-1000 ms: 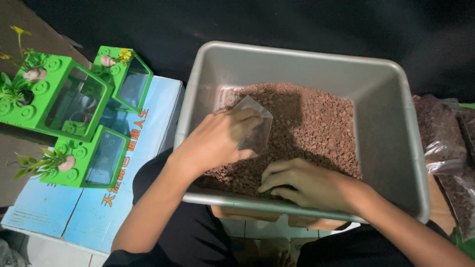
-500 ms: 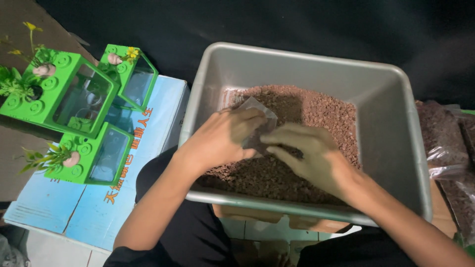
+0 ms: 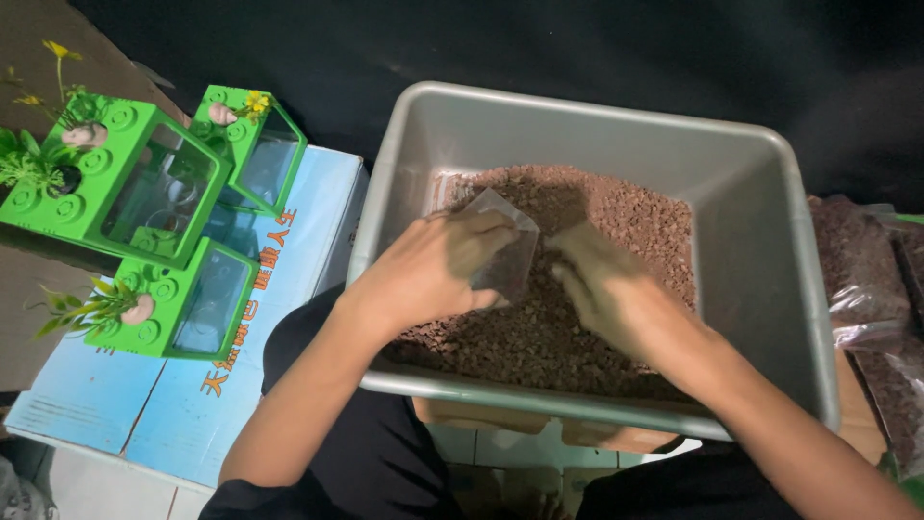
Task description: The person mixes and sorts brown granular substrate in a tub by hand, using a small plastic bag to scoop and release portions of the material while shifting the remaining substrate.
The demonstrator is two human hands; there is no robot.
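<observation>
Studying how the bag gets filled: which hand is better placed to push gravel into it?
Probably the right hand: it lies free on the gravel beside the bag, which the left hand holds.

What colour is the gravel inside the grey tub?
The gravel in the tub is reddish brown, seen best in the head view.

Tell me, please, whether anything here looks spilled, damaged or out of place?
Nothing stands out. The reddish gravel stays inside the grey tub, the left hand holds the small clear bag intact, and the green tanks stand upright.
</observation>
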